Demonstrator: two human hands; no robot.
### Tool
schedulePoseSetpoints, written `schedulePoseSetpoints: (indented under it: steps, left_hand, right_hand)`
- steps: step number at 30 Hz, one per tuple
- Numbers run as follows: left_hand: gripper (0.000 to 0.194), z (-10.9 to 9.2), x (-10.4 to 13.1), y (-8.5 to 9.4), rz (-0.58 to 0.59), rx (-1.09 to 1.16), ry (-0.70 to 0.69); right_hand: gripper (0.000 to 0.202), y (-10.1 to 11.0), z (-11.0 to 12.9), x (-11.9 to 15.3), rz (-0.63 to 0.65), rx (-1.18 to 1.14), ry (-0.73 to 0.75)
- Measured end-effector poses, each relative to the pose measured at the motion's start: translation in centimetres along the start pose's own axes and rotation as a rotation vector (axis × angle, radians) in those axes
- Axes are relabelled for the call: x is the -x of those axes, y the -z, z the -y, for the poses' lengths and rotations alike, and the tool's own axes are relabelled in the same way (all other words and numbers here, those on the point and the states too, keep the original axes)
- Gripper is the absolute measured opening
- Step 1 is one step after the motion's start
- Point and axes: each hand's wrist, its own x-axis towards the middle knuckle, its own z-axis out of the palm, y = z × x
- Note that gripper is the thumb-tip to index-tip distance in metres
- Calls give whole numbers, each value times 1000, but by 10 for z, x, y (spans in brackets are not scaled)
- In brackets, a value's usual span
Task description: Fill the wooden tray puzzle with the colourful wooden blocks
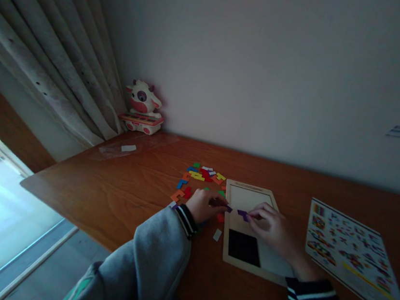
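Observation:
My left hand (205,205) is closed at the left edge of a wooden-framed board (225,243), its fingertips pinching a dark purple puzzle piece (228,209). Over the board's white surface, my right hand (267,221) pinches another purple puzzle piece (242,214) between thumb and fingers. A small gap separates the two pieces. A black square (244,247) covers the board's near left part. Coloured puzzle pieces (197,175) in orange, blue, yellow, red and green lie scattered left of the board, some hidden behind my left hand. One pale piece (217,235) lies by the board's left edge.
A printed sheet of colourful shape pictures (352,256) lies to the right. At the far left corner of the wooden table (138,181) stands a cow-shaped toy keyboard (143,109), near a clear plastic bag (114,150). Behind are a wall and a curtain (52,44).

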Motion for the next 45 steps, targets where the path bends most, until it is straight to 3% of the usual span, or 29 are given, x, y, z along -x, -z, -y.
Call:
schedulePoseSetpoints:
  steps: [5, 9, 13, 17, 20, 22, 26, 29, 36, 45]
  left_hand:
    - [12, 0, -15, -27, 39, -131, -13]
    - [15, 3, -16, -23, 2, -321, -158]
    - [18, 6, -1, 15, -82, -417, -287]
    - [21, 25, 37, 71, 2, -511, -429]
    - [22, 45, 70, 102, 69, -576, -467]
    - [23, 55, 85, 112, 73, -573, -464]
    - [24, 64, 94, 112, 72, -572, -485]
    - [23, 66, 92, 108, 59, -601, -530]
    - [26, 57, 85, 98, 46, -723, -558]
    - [27, 60, 85, 92, 32, -801, -638]
  right_hand:
    - [10, -1, -8, 7, -30, -4, -103]
    - [13, -8, -13, 8, -21, 18, -181]
    - [19, -12, -20, 10, -29, 25, -195]
    - [21, -12, -17, 10, -17, 4, -147]
    - [20, -16, 5, 6, -54, -17, -121]
    - [18, -23, 30, 0, -59, -54, -93]
    - [15, -48, 85, -15, 103, -41, 46]
    - [19, -68, 106, -27, 168, 34, 71]
    - [19, -85, 101, -42, 162, 141, -28]
    - [25, -86, 100, -43, 94, 241, 97]
